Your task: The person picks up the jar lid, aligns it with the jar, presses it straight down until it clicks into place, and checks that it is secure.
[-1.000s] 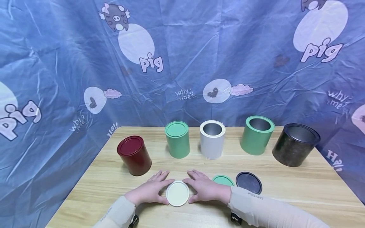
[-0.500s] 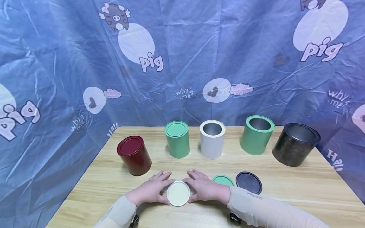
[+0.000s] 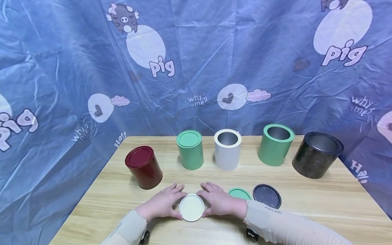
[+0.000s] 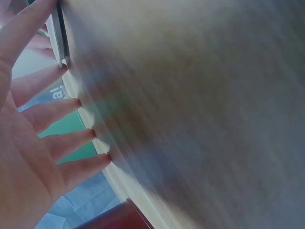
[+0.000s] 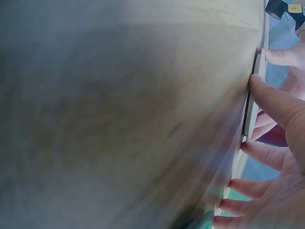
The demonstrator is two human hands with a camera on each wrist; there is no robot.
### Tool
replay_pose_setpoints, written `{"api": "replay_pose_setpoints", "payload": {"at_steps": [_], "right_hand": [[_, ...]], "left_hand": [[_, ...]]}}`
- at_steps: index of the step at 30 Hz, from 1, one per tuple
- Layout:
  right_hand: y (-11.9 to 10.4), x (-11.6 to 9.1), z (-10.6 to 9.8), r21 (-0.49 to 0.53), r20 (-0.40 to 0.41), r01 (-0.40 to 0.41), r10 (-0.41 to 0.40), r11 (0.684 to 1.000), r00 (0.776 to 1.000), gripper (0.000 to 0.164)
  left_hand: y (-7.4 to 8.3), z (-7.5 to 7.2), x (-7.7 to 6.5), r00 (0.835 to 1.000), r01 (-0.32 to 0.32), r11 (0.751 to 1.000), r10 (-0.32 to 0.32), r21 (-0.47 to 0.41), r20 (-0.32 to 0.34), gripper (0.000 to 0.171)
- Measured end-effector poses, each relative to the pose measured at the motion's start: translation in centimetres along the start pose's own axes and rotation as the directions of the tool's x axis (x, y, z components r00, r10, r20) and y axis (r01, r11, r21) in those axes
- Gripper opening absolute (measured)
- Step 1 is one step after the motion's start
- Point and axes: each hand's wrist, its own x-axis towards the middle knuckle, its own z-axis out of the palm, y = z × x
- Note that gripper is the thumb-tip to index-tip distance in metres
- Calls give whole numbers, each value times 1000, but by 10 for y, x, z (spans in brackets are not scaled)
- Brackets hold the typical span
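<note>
A round white lid [image 3: 191, 207] lies flat on the wooden table between both hands. My left hand [image 3: 163, 203] is spread on the table at its left side, thumb and index fingertips right at the rim. Mirroring it, my right hand [image 3: 219, 201] has its thumb and index fingertips at the right side of the rim. The left wrist view shows the left fingers [image 4: 76, 167] straight and fanned, tips down on the wood. In the right wrist view the lid's edge [image 5: 252, 102] shows beside the right thumb [image 5: 271, 98].
Behind stand a dark red can [image 3: 145, 168], a lidded green can [image 3: 192, 154], an open white can [image 3: 228, 154], an open green can [image 3: 273, 149] and an open black can [image 3: 313, 161]. A green lid [image 3: 240, 193], partly behind the right forearm, and a black lid [image 3: 267, 196] lie right.
The white lid has shifted slightly to the right between the hands since a second ago. The left fingers moved a little; the right hand stays nearly still.
</note>
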Motion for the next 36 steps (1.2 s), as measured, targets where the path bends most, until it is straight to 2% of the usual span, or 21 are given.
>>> {"api": "replay_pose_setpoints", "payload": {"at_steps": [12,27,31,36], "right_hand": [[1,0,-2,17,0,9,-9,1000,1000,69],[1,3,-7,-7,5,91,-91,996,996,62],[1,4,-11,25,12,79,-79,997,997,63],[4,4,-15,87,11,86,-88,992,996,60]], "left_hand": [[-3,0,1,1000,-8,1000,8,-25,0,72],[-6,-2,1,1000,-9,996,12,-93,22,71],[-5,-4,1,1000,-13,993,16,-119,23,71],[-4,-8,1,999,12,992,-8,-127,34,73]]}}
